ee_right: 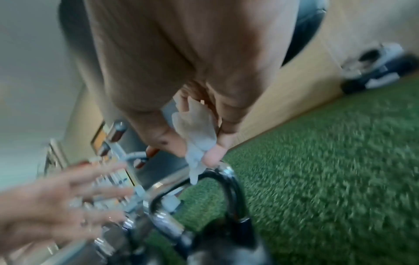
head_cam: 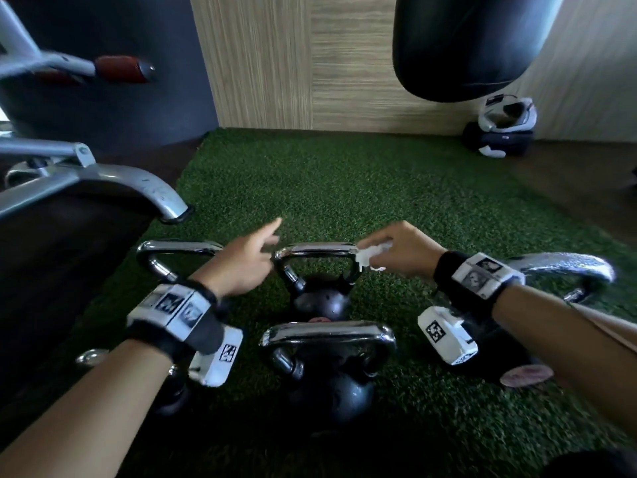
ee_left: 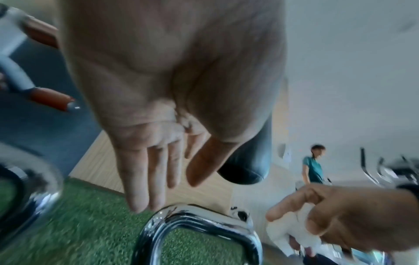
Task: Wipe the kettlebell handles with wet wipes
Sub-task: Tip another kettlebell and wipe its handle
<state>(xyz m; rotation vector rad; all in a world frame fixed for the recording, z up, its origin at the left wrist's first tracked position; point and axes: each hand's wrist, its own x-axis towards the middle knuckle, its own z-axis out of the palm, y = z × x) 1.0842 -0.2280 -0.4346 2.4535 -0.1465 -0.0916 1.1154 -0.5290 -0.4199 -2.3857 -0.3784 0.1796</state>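
Several black kettlebells with chrome handles stand on green turf. The middle far kettlebell (head_cam: 322,298) has its chrome handle (head_cam: 317,250) between my hands. My right hand (head_cam: 396,250) pinches a crumpled white wet wipe (head_cam: 372,255) against the handle's right corner; the wipe (ee_right: 199,136) shows between thumb and fingers above the handle (ee_right: 226,179). My left hand (head_cam: 248,260) hovers at the handle's left end with straight fingers, holding nothing. In the left wrist view the left hand (ee_left: 154,161) hangs just above the handle (ee_left: 195,226).
A nearer kettlebell (head_cam: 327,367) stands in front, others at left (head_cam: 179,250) and right (head_cam: 565,267). A grey machine frame (head_cam: 113,181) lies at left, a black punching bag (head_cam: 468,46) hangs at the back, gear (head_cam: 499,129) lies by the wall. A person (ee_left: 314,166) stands far off.
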